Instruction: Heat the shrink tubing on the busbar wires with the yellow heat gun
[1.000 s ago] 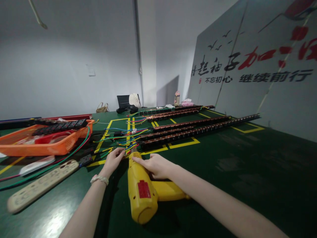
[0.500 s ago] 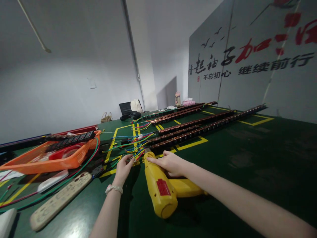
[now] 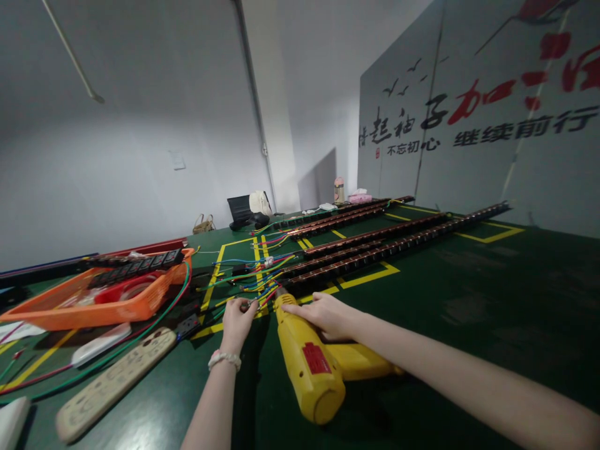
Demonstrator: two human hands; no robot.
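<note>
A yellow heat gun [image 3: 304, 359] lies on its side, its nozzle pointing away at the coloured wires and its handle reaching right under my forearm. My right hand [image 3: 325, 315] grips the front of its barrel, thumb along the top. Just left of the nozzle, my left hand [image 3: 240, 322] is closed in a pinch on thin coloured wires [image 3: 268, 292]; the exact spot between the fingertips is hard to see. These wires run from the near ends of long dark copper-lined strips [image 3: 356, 257].
An orange basket [image 3: 135, 310] with black parts and red coils stands at the left. Before it lie a beige power strip [image 3: 117, 381] and a white flat piece [image 3: 100, 345]. Loose green and red cables cross the left side. A bottle [image 3: 339, 190] and tissue pack [image 3: 360, 197] stand far back.
My left hand, my right hand and the heat gun have shifted slightly right and down in view, partly with a small camera tilt. Both grips look the same.
</note>
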